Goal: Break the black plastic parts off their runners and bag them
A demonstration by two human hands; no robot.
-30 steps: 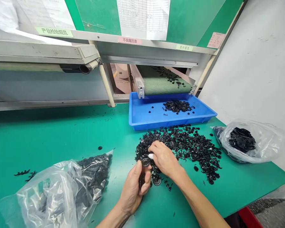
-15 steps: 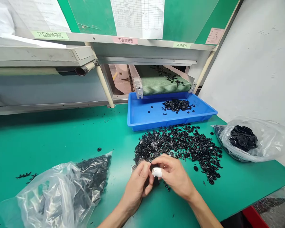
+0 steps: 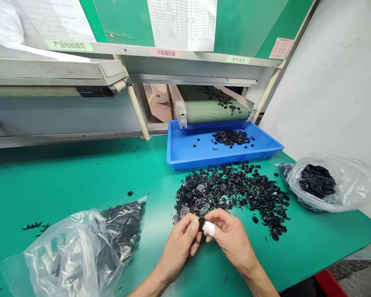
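My left hand (image 3: 177, 247) and my right hand (image 3: 231, 241) meet low at the centre of the view, with a small black plastic part (image 3: 200, 225) pinched between their fingers. Most of that part is hidden by my fingers. A white bandage (image 3: 208, 228) wraps one finger of my right hand. Just beyond my hands spreads a loose pile of black plastic parts (image 3: 231, 192), with ribbed round discs and thin runners among them. My fingers are next to its near edge.
A blue tray (image 3: 185, 150) holding a small heap of black parts sits under the end of a green conveyor belt (image 3: 213, 111). Clear plastic bags of black parts lie on the green mat (image 3: 64, 181) at front left (image 3: 77, 255) and right (image 3: 327, 185).
My hands have come together over the near edge of the pile. My right hand has moved off the pile and down toward my left hand, and both now hold the black part.
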